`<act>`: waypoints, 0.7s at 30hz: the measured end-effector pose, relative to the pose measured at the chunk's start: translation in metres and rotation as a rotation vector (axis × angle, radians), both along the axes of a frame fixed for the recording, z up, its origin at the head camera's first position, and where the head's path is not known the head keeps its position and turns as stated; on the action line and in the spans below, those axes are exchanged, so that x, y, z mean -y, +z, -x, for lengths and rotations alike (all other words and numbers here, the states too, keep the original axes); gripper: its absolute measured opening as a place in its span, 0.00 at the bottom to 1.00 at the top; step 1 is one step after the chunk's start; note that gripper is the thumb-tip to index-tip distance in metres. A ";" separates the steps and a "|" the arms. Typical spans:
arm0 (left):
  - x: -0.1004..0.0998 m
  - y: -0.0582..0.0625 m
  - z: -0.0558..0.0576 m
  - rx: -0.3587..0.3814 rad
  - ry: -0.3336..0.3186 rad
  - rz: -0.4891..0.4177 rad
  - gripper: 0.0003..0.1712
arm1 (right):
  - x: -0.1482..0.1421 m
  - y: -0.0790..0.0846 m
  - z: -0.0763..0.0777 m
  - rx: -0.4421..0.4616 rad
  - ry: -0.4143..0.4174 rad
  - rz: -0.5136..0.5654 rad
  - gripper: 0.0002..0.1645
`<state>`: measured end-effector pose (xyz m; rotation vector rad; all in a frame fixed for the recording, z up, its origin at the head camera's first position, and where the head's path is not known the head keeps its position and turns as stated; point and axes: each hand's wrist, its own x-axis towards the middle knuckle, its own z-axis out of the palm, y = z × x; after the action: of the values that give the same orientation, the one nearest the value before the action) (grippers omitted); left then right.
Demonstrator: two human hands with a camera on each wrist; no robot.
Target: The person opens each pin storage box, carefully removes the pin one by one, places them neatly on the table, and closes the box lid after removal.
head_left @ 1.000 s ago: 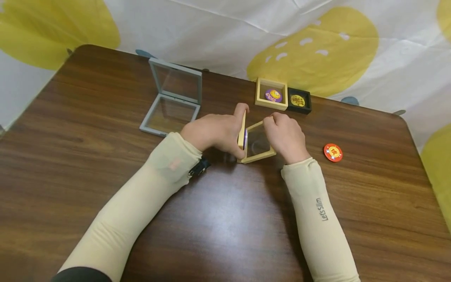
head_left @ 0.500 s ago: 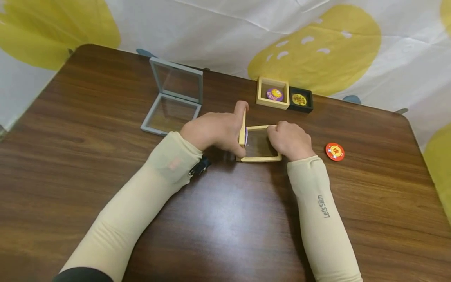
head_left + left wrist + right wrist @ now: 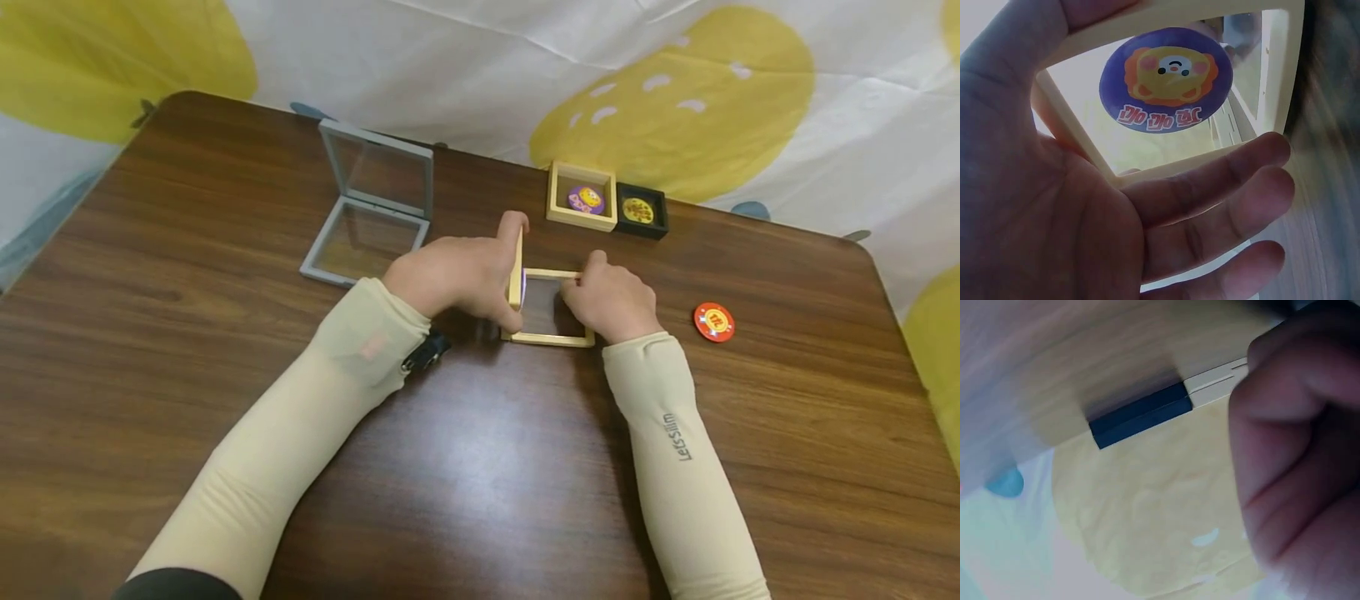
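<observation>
A hinged cream display frame [image 3: 555, 340] stands open like a book in mid-table. My left hand [image 3: 461, 279] grips its upright half between thumb and fingers. A round purple badge [image 3: 1166, 81] with a lion face shows upside down against that half's clear film in the left wrist view; the head view catches it only edge-on. The other half lies low to the right. At that half's right side, my right hand [image 3: 613, 298] holds the frame's edge with curled fingers, which cover the far right corner. In the right wrist view, the curled fingers [image 3: 1285, 431] hide what they hold.
An open grey display frame [image 3: 367, 204] stands at the back left. By the cloth backdrop are a cream box [image 3: 553, 204] with a purple badge [image 3: 586, 199] and a black box [image 3: 660, 223] with a yellow one. A red badge [image 3: 714, 322] lies at right.
The right half of the cream frame has gone from slanted to nearly flat. My right hand has moved right, then slightly back left, its knuckles rising. The left hand stays put.
</observation>
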<state>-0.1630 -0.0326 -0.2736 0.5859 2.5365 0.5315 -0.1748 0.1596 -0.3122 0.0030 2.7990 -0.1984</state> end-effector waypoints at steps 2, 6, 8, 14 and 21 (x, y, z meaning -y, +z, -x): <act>-0.001 0.000 0.000 -0.004 0.000 -0.002 0.58 | 0.001 -0.003 0.000 -0.013 0.003 -0.004 0.22; -0.002 0.000 0.000 -0.015 -0.002 -0.001 0.58 | 0.002 -0.005 0.000 -0.028 0.011 -0.008 0.23; -0.002 -0.001 0.000 -0.019 -0.001 0.006 0.59 | 0.001 -0.005 0.000 -0.021 0.014 -0.011 0.23; -0.004 -0.002 0.000 -0.016 0.008 0.015 0.60 | -0.001 -0.002 0.001 0.011 0.013 -0.010 0.24; -0.006 -0.004 0.001 -0.026 0.015 0.008 0.61 | -0.002 -0.002 0.003 0.020 0.019 -0.003 0.24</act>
<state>-0.1638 -0.0264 -0.2776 0.5751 2.5677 0.5222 -0.1777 0.1616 -0.3144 -0.0215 2.7786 -0.1892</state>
